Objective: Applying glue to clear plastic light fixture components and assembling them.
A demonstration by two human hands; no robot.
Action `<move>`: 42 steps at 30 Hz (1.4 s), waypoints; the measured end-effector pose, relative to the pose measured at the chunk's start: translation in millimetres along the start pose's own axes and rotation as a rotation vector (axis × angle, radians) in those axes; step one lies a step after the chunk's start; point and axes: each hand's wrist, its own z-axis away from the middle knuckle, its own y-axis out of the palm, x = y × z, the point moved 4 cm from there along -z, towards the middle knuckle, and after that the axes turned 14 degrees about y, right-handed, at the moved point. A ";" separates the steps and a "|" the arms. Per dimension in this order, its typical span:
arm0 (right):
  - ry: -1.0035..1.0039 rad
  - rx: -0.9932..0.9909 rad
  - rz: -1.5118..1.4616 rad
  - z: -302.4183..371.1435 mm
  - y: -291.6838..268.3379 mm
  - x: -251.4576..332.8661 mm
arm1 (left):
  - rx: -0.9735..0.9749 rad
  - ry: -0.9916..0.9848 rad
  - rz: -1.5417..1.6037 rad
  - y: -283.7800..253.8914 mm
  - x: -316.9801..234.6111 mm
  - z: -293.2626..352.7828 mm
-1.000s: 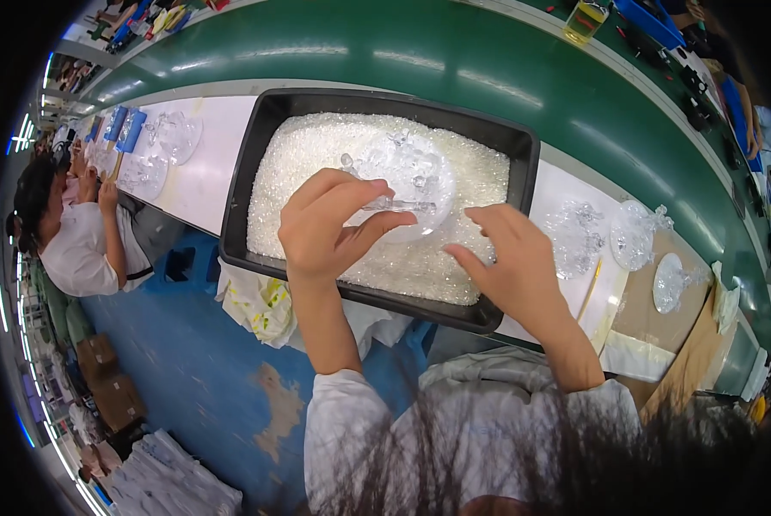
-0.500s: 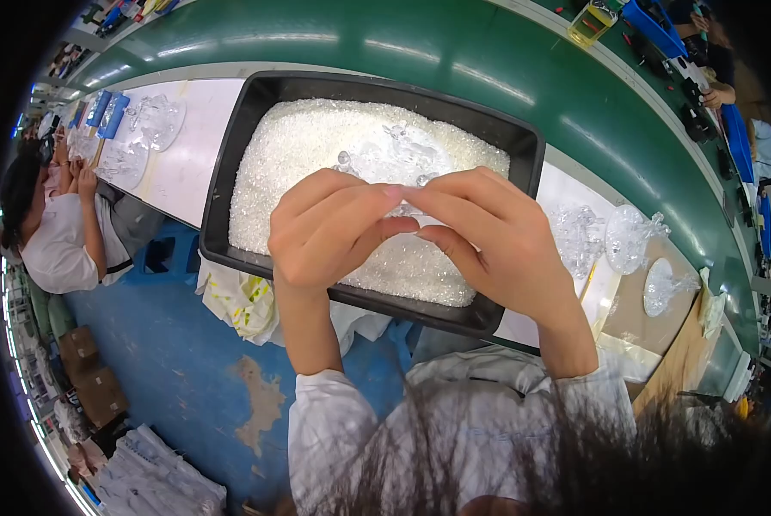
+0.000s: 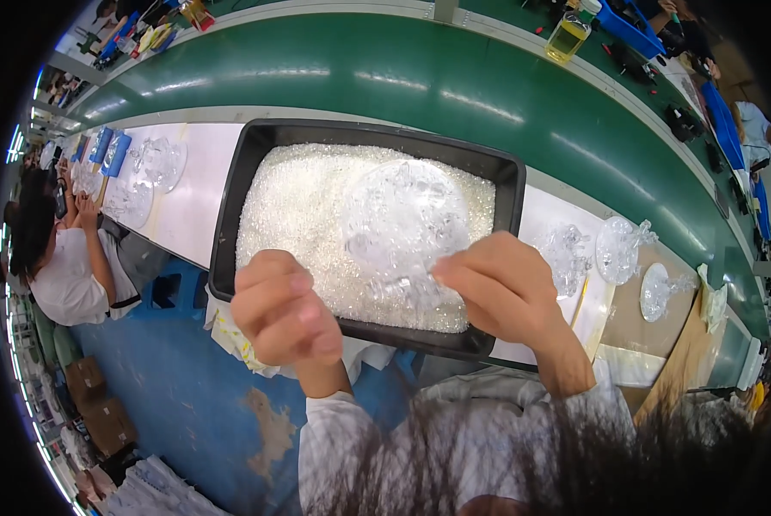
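Observation:
A black tray [image 3: 370,133] holds a bed of clear, glittery beads [image 3: 295,193]. Over the beads, right of the middle, is a clear ornament with a round disc [image 3: 407,215] and smaller see-through parts on it. My right hand [image 3: 510,288] is closed, its thumb and fingertips pinching the near right part of this ornament. Above the tray's front left rim, apart from the ornament, my left hand [image 3: 286,308] is raised with its fingers curled in. Whatever may be between those fingers is hidden.
More clear ornaments [image 3: 617,249] stand on the table to the right, others [image 3: 157,163] to the left beside blue blocks [image 3: 115,153]. A green conveyor belt [image 3: 316,77] runs behind the tray. A co-worker [image 3: 71,249] sits at the left. A yellow-liquid bottle [image 3: 572,33] stands beyond the belt.
My hands were together over the tray's middle. The left has drawn away toward the front left with curled fingers; the right has shifted slightly down and right. The ornament's disc is now uncovered.

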 end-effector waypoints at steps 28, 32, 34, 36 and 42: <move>0.356 -0.029 0.298 43.4 2.4 11.9 | 0.461 -0.574 0.093 -25.2 23.5 53.5; 0.427 0.143 0.525 59.0 18.9 11.5 | 0.721 -0.526 0.064 4.7 23.7 27.4; 0.462 0.143 0.516 58.4 21.0 13.7 | 0.728 -0.506 0.067 5.7 28.0 27.1; 0.508 0.184 0.496 58.0 29.9 16.3 | 0.742 -0.484 0.053 1.8 28.2 25.2; 0.541 0.385 0.532 72.0 50.2 7.4 | 0.550 -0.655 0.089 0.8 29.2 30.1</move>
